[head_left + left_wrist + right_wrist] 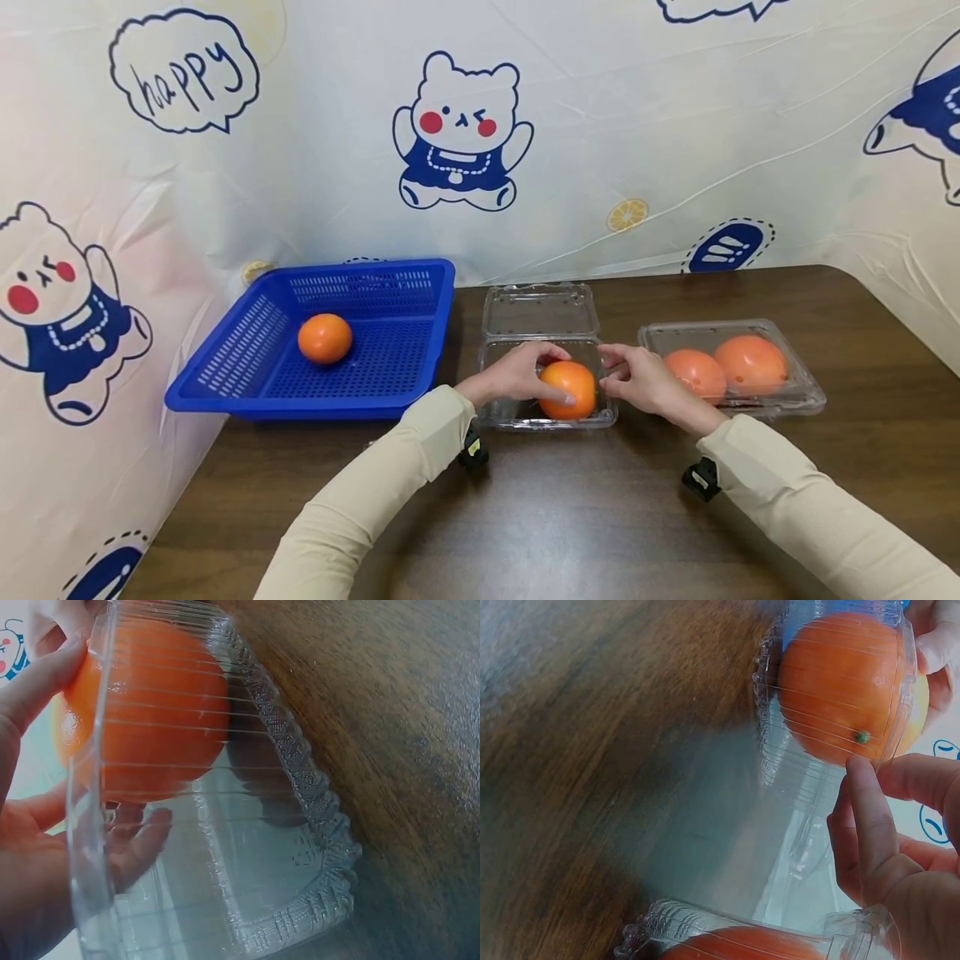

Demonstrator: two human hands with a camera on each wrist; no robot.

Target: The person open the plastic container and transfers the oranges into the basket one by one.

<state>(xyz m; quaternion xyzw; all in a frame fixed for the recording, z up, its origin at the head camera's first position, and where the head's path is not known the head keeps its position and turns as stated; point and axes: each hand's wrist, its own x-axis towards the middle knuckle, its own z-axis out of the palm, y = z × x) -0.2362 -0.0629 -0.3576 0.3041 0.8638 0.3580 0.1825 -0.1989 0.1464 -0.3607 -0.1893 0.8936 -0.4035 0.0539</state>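
Observation:
In the head view, my left hand (521,373) grips an orange (572,392) inside the right half of an open clear plastic clamshell box (506,412). Its thumb lies across the front of the fruit and its fingers curve over the back. My right hand (637,379) pinches the box's right rim between thumb and fingertips. The left wrist view shows the orange (161,712) low in the box, behind its ribbed wall (277,727). Seen from the right wrist, fingertips (861,776) touch the wall just below the orange (840,682).
A blue plastic basket (427,358) with one orange (325,338) stands on the left. To the right, a second clear box (798,396) holds two oranges, its lid over them. The first box's lid (540,312) leans back toward the printed cloth (322,208) behind the wooden table (555,517).

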